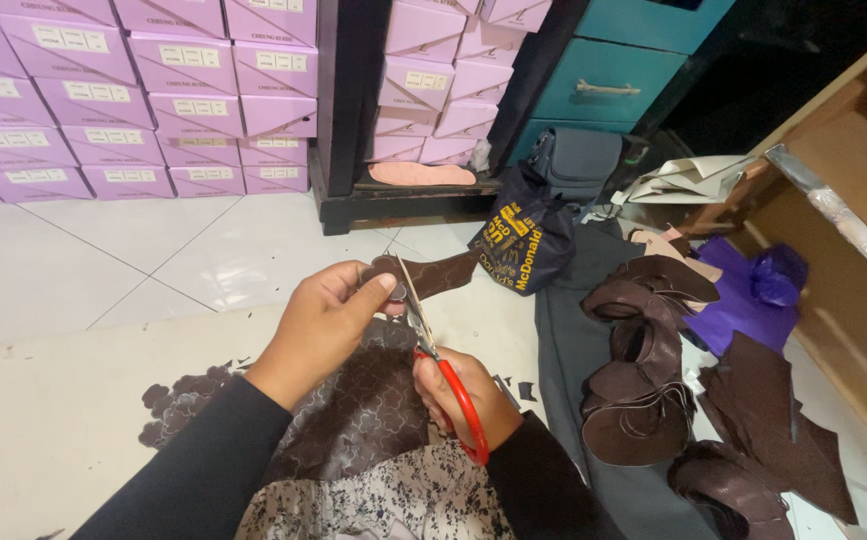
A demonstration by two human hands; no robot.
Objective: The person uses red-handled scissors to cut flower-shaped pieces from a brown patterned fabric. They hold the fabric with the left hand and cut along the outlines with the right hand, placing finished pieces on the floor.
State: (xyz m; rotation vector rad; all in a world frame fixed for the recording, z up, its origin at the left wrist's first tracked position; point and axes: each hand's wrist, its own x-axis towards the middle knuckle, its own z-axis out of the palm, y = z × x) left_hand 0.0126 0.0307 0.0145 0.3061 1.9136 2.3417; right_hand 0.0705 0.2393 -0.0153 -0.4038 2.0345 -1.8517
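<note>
Stacked lilac cardboard shoe boxes far left against wall. Embossed dark brown leather sheet on lap, over white tiled floor. Left hand, fingers pinching narrow brown leather strip held up mid-frame. Right hand, fingers closed through red-handled steel scissors, blades at strip. Pile of cut brown leather pieces on floor, right.

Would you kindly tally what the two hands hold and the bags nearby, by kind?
Red-handled scissors, in the right hand: 1
Brown leather strip, in the left hand: 1
Dark printed bag: 1
Grey bag: 1
Total: 4
</note>
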